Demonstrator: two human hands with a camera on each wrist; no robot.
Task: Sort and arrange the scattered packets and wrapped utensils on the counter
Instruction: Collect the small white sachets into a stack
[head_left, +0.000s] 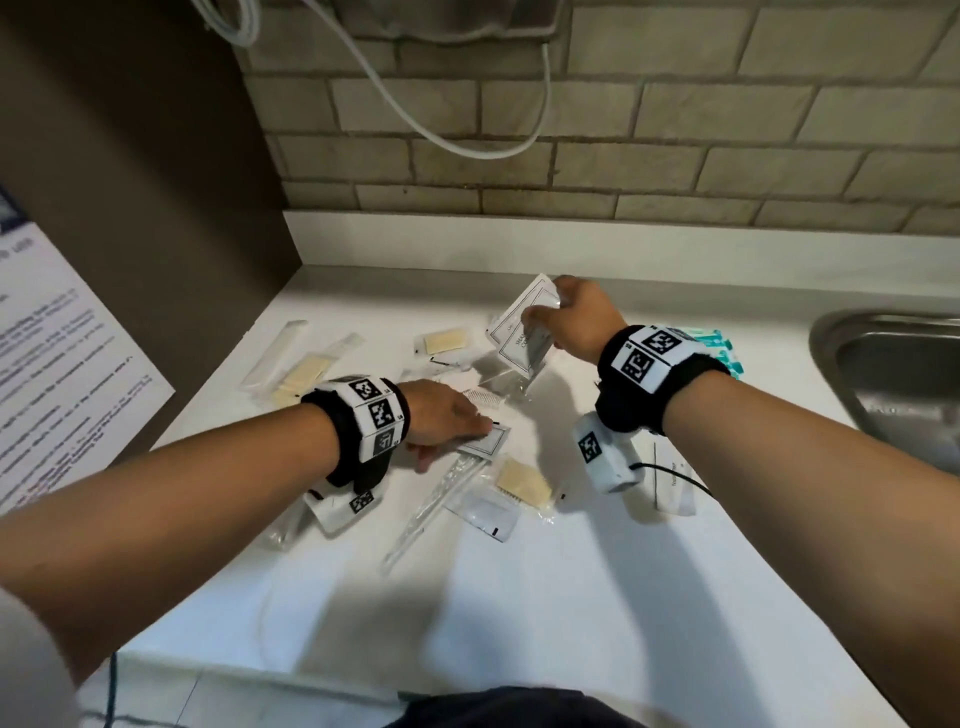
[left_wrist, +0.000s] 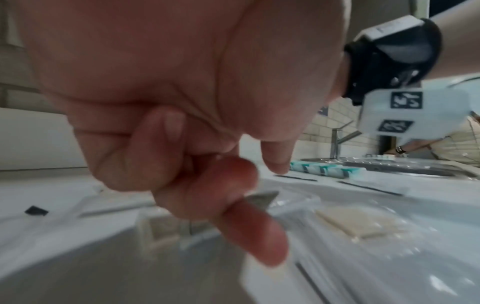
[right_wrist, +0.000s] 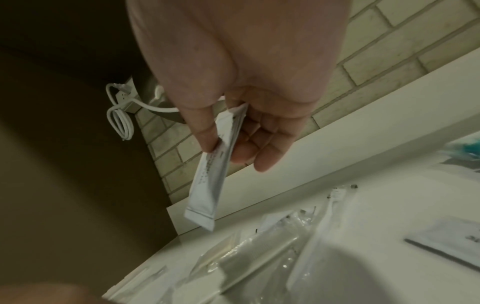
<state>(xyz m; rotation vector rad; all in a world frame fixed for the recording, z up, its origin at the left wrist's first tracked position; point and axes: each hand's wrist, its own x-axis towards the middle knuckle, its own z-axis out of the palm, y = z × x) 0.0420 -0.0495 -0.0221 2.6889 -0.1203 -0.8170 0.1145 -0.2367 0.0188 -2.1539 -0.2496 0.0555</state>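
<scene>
Sorting sachets on the white laminate counter (head_left: 519, 597)

My right hand (head_left: 582, 317) pinches flat white printed sachets (head_left: 524, 327) at 12 o'clock; my left hand (head_left: 441, 415) pinches a small white bordered packet (head_left: 488, 441) at centre; I'd lift it flat, clear of neighbours

Above the white counter (right_wrist: 389, 205), our right hand (right_wrist: 246, 82) pinches a flat white packet (right_wrist: 215, 170) between thumb and fingers, its sealed end hanging down. Clear-wrapped utensils (right_wrist: 272, 242) lie below near the counter's back edge, beside the brick wall (right_wrist: 389, 41).
</scene>
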